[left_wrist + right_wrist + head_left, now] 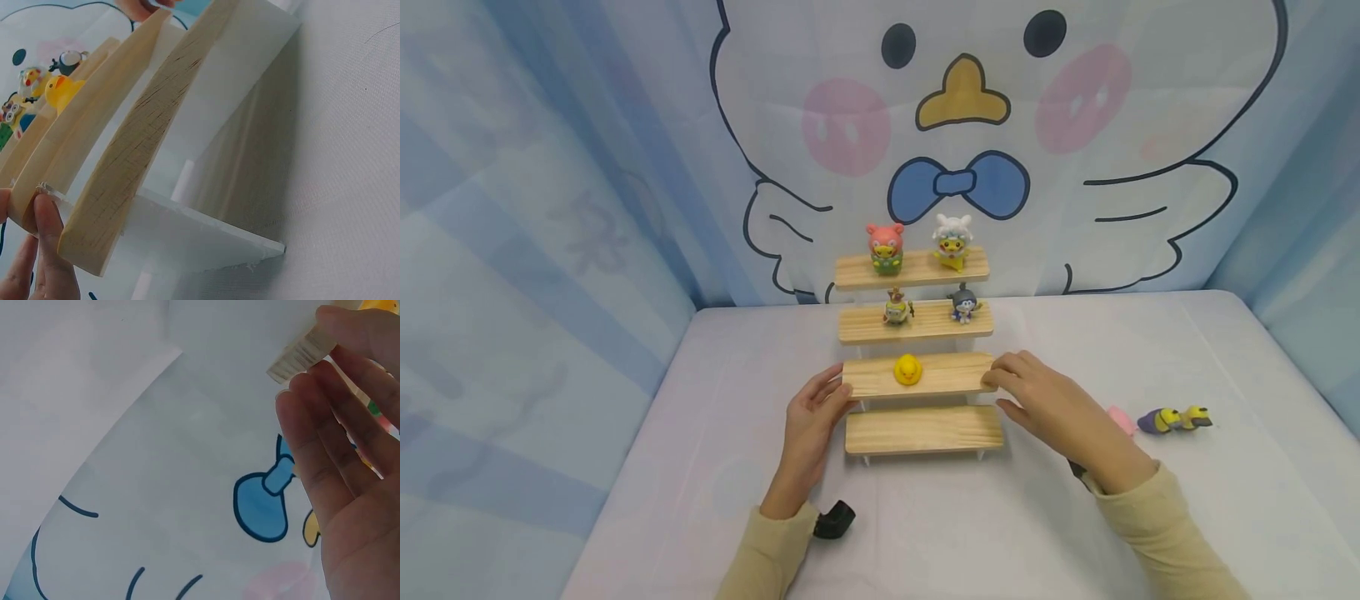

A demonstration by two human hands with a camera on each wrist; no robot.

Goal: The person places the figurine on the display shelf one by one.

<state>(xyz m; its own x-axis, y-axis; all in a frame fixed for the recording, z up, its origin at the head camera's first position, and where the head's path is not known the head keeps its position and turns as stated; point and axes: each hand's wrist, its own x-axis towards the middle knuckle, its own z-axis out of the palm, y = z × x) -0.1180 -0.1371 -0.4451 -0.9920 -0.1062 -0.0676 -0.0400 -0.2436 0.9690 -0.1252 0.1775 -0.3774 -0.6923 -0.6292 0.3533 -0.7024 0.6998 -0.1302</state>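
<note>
Left hand (812, 418), right hand (1043, 395) at ends of shelf (955, 373)

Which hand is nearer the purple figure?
Right. The right hand is left of the purple figure; the left hand is farther left, at the left end of the shelf.

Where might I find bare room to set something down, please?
The lowest shelf is bare, as is the table between the sleeves. The upper two shelves carry figurines; the left hand and right hand crowd the duck shelf.
</note>
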